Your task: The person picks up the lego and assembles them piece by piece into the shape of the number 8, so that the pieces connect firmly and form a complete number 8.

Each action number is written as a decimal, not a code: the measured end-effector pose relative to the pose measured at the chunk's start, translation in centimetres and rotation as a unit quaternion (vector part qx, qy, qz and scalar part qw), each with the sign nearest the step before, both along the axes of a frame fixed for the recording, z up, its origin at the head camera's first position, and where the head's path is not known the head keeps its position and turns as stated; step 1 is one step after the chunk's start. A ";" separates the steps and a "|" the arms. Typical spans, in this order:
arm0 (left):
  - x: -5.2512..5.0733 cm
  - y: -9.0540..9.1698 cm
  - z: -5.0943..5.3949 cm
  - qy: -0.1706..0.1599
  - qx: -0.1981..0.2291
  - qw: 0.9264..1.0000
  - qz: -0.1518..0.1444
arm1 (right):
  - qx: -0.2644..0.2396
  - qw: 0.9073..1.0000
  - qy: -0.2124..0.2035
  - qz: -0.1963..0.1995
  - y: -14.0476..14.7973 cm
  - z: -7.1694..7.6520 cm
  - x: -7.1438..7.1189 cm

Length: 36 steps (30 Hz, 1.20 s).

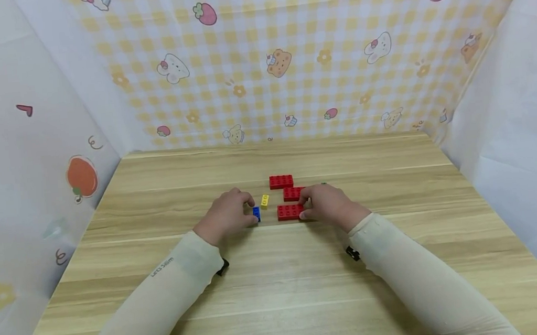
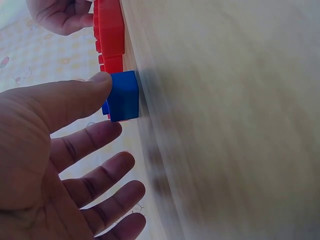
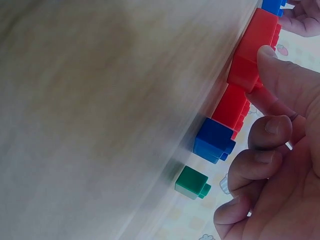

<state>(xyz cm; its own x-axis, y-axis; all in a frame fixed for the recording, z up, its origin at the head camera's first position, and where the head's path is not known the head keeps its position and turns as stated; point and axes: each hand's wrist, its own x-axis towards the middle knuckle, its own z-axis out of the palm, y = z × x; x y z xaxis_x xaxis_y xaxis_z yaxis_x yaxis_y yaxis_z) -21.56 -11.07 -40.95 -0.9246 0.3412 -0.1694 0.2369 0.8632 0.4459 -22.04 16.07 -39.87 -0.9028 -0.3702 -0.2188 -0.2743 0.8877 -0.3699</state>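
My left hand (image 1: 226,216) pinches a small blue brick (image 1: 256,214) between thumb and index finger. The other left fingers are spread apart in the left wrist view, below the blue brick (image 2: 123,96). My right hand (image 1: 332,205) grips the right end of the nearest red brick (image 1: 289,212), its thumb on the near side. In the right wrist view, that red brick (image 3: 252,50) rests on the table, with the remaining fingers curled beside it. A small yellow brick (image 1: 265,201) lies just beyond the blue one.
Two more red bricks, a middle one (image 1: 291,193) and a far one (image 1: 281,181), lie beyond the gripped one. Another blue brick (image 3: 214,140) and a green brick (image 3: 192,182) stand near the right hand. A wooden table (image 1: 278,287) meets a patterned cloth (image 1: 254,105) behind.
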 end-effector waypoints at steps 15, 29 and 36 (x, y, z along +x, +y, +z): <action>0.0 0.4 0.4 0.000 0.003 1.000 0.001 | 0.010 1.000 -0.002 -0.002 -0.2 0.4 0.0; 0.3 0.8 1.3 -0.006 0.022 1.000 -0.004 | 0.015 1.000 0.000 0.001 -0.1 0.4 -0.1; 0.4 1.6 1.6 -0.012 0.042 0.999 -0.003 | 0.020 1.000 -0.002 0.002 -0.2 0.3 -0.2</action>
<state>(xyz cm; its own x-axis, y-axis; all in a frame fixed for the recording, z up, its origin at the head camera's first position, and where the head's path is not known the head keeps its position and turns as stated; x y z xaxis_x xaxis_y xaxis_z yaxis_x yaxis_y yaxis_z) -21.13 -9.48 -39.33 -0.9185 0.3608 -0.1619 0.2308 0.8214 0.5215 -22.20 15.87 -39.60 -0.9007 -0.3641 -0.2369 -0.2759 0.9008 -0.3354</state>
